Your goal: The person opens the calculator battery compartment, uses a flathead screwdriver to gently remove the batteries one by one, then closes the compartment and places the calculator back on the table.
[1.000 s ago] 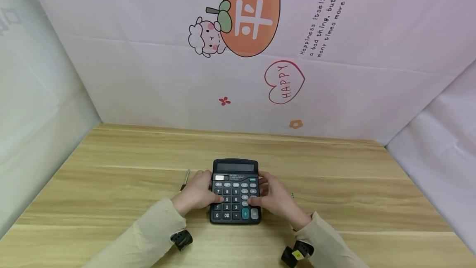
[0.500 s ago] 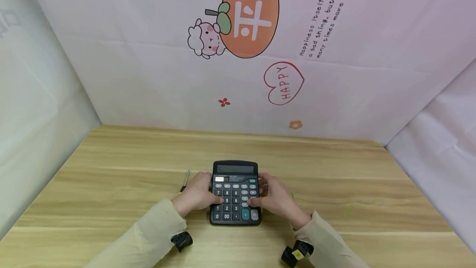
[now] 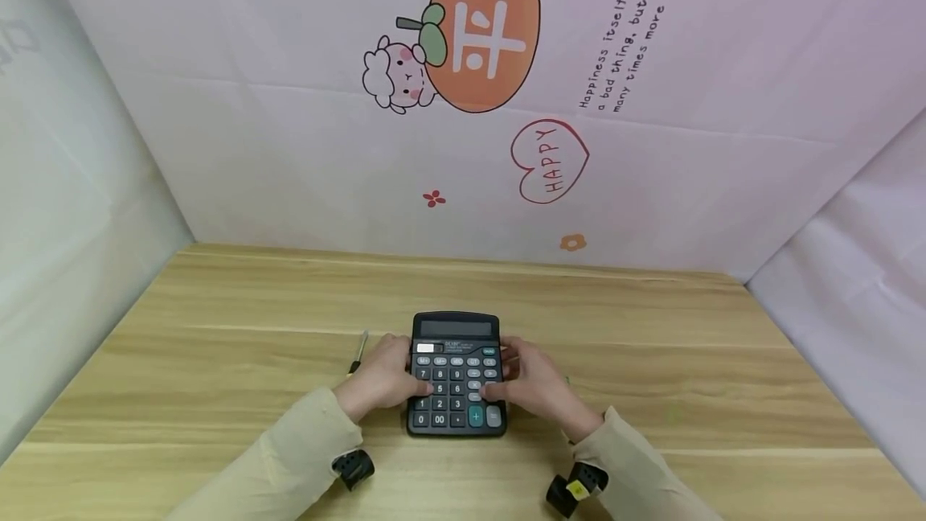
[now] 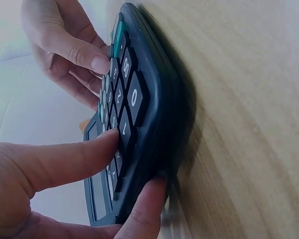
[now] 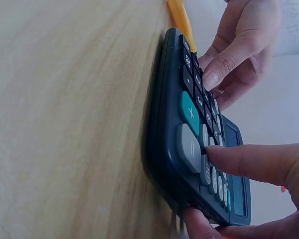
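Note:
A black desk calculator faces up in the middle of the wooden table, its display toward the back wall. My left hand grips its left edge; in the left wrist view the thumb presses on the number keys and a fingertip curls under the side. On the opposite edge my right hand holds on, with its thumb over the grey keys in the right wrist view. Fingers hide parts of the keypad and the calculator's underside. Whether its base touches the table I cannot tell.
Just left of my left hand lies a screwdriver, partly covered; its yellow handle shows in the right wrist view. A tiny green bit peeks out behind my right hand. White printed cloth walls the table at back and sides.

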Demonstrator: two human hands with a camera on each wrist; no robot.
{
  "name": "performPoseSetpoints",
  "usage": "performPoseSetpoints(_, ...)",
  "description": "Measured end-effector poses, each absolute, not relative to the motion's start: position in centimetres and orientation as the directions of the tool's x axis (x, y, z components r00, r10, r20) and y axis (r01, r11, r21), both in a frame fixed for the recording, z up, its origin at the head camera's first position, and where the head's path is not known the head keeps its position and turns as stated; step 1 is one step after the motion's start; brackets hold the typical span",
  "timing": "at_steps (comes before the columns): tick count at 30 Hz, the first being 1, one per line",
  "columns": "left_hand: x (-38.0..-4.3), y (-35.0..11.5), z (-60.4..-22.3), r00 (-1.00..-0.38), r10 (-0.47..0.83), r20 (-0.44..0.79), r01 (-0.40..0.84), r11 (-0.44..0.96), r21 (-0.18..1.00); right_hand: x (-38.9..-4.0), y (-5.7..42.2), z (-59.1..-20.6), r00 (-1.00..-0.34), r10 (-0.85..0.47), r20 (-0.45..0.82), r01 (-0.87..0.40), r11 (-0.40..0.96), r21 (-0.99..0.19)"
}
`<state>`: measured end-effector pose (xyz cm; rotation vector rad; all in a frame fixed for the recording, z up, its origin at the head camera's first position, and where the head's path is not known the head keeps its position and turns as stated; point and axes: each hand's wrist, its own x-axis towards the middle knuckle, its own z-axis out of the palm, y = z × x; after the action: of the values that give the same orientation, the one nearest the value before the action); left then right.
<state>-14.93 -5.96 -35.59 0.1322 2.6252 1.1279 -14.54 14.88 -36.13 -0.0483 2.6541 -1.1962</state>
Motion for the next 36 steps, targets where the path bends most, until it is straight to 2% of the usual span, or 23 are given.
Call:
performPoseSetpoints(27,-15.07,-6.12,-35.46,-0.958,0.193,-0.212,-0.013,0.71,0.704,-14.86,14.93,-36.1,-0.965,-0.144,-0.22,0.067,0.673,-0.736)
performPoseSetpoints(36,-15.07,-6.14,-35.48,-0.958,0.213,-0.19,0.016,0.705,0.709,-14.63,14.88,-36.2,-0.971,-0.142,-0.19,0.049,0.664,-0.746)
